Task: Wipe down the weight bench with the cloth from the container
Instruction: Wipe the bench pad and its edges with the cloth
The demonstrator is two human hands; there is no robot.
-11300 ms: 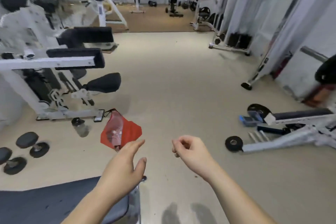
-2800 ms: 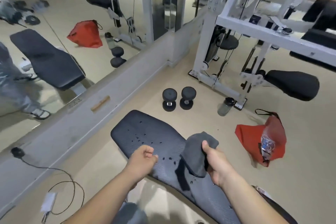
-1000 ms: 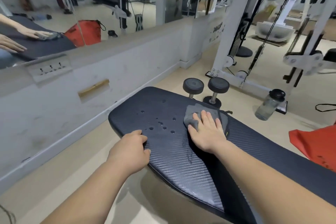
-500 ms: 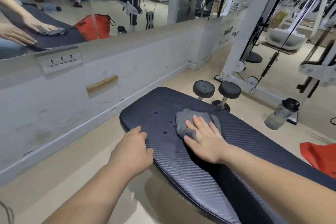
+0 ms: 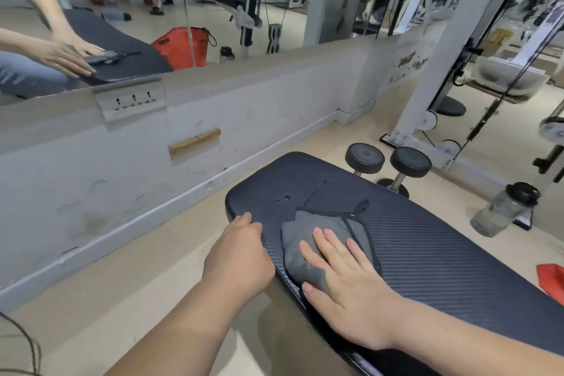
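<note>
The dark ribbed weight bench pad runs from the centre to the lower right. A grey cloth lies on its near left part, with a dark loop at its far corner. My right hand presses flat on the cloth, fingers spread. My left hand curls over the pad's left edge beside the cloth. A few water drops sit on the pad beyond the cloth. A corner of the red bag shows at the right edge.
A low white wall with a mirror above it runs along the left. Two black dumbbells stand behind the bench, with a clear water bottle to their right. A white cable machine frame rises at the right.
My right hand has slid the cloth toward me and to the left across the pad, over most of the water drops. My left hand stays on the pad's edge.
</note>
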